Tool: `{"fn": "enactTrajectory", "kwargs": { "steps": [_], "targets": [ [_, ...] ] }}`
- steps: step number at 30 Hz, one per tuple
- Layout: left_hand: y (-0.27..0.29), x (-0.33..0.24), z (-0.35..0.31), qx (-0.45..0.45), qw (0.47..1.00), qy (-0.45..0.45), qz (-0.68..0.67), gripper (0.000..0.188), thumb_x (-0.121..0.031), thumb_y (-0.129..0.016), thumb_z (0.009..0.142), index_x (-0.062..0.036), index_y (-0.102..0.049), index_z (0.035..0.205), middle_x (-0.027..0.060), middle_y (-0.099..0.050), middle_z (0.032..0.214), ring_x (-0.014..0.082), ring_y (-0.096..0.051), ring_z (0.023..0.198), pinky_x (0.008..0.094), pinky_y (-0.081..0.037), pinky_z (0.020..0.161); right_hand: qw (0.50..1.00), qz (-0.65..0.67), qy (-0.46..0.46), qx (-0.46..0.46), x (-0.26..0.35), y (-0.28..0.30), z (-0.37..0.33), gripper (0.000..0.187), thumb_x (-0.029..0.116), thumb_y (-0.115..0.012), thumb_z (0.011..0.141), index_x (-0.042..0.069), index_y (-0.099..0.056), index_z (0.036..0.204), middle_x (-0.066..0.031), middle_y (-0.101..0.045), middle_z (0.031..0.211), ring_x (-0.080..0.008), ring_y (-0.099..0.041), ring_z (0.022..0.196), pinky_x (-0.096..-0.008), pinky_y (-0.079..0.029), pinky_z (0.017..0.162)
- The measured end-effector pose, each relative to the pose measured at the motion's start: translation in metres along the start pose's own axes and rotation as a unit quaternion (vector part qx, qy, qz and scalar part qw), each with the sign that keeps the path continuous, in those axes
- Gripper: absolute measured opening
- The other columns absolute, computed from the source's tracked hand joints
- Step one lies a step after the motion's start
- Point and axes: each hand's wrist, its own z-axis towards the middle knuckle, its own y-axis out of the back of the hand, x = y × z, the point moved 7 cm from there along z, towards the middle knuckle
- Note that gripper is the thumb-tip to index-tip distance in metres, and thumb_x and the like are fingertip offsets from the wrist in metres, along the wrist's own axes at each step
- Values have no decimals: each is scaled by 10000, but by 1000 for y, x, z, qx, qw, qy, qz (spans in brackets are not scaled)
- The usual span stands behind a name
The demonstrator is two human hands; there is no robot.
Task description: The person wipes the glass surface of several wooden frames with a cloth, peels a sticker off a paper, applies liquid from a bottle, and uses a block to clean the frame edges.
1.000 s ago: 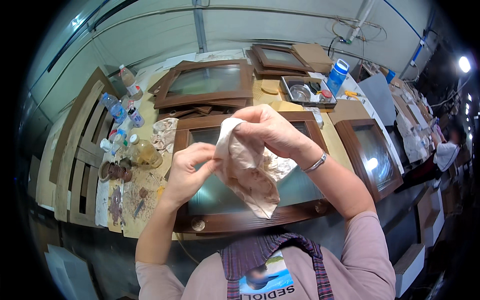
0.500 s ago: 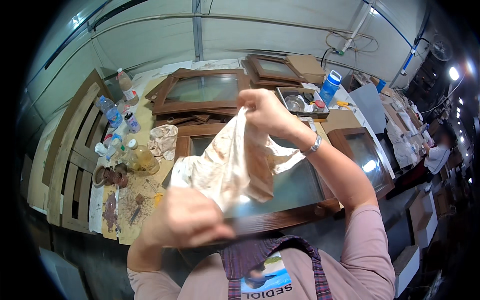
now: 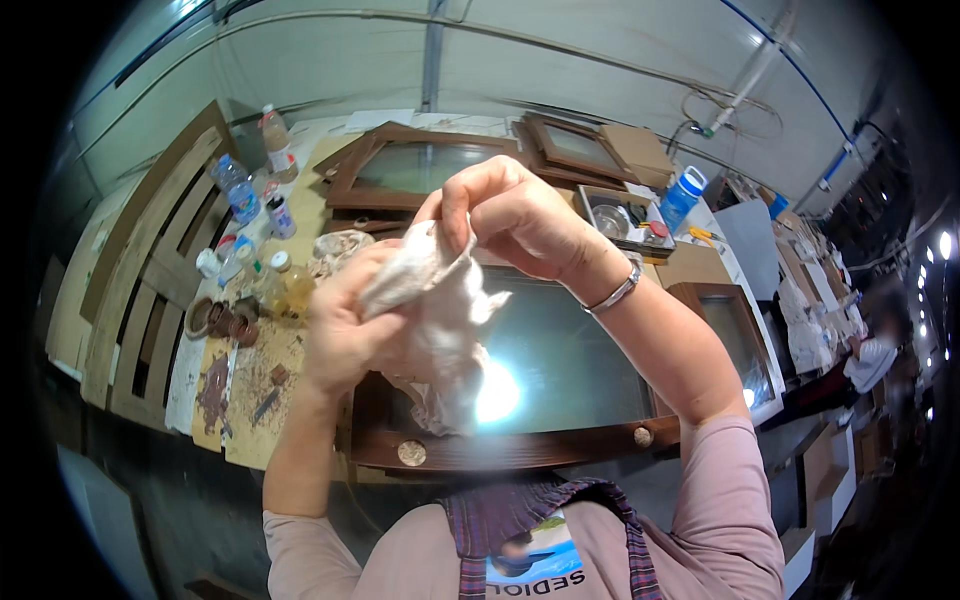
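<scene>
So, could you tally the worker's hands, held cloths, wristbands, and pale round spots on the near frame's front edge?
Hands: 2 (left hand, right hand)
Held cloth: 1
Wristband: 1
Round spots: 2 (left spot, right spot)
Total: 6

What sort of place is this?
Likely a woodworking or wood-finishing workshop: a glass-paned wooden frame lies in front, similar frames are stacked behind it, and brown smears mark the worktop on the left.
</scene>
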Motion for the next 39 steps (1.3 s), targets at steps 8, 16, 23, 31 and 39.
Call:
{"fn": "enactTrajectory", "kwargs": {
  "steps": [8, 16, 23, 31, 39],
  "targets": [
    [163, -54, -174, -418, 908, 15, -10, 485, -104, -555, 938, 148, -486, 1346, 246, -659, 1227, 290, -699, 1050, 400, -552, 971, 983, -104, -135, -69, -87, -1, 89, 105, -31, -570, 803, 0, -669, 786, -150, -716, 904, -223, -704, 892, -320, -580, 839],
    [163, 61, -252, -527, 804, 202, -186, 493, 52, -545, 898, 22, -497, 1388, 141, -643, 1246, 245, -673, 1069, 360, -570, 931, 880, -430, -185, -86, -291, 38, 241, 511, 183, -791, 787, -57, -634, 1209, -134, -700, 1060, -225, -660, 1005, -341, -523, 890],
    [165, 123, -265, -509, 783, 224, -278, 598, 109, -475, 862, 19, -444, 1453, 151, -601, 1340, 251, -626, 1187, 357, -512, 1013, 902, -379, -156, -139, -371, 35, 299, 535, 306, -884, 711, -10, -709, 1107, -169, -748, 1074, -270, -717, 988, -381, -554, 894],
    [199, 161, -263, -523, 775, 252, -252, 587, 90, -438, 854, 5, -459, 1435, 154, -637, 1270, 258, -674, 1082, 385, -564, 925, 724, -669, 115, 122, -301, -107, 269, 275, 240, -748, 722, 72, -747, 940, -134, -733, 982, -318, -671, 1021, -413, -538, 930],
    [200, 187, -236, -489, 809, 242, -221, 699, 170, -435, 785, -1, -448, 1463, 108, -599, 1320, 188, -614, 1154, 312, -486, 993, 581, -766, 83, 262, -309, -138, 228, 190, 162, -706, 680, 61, -697, 841, -113, -688, 911, -304, -619, 998, -442, -474, 930]
  ]
}}
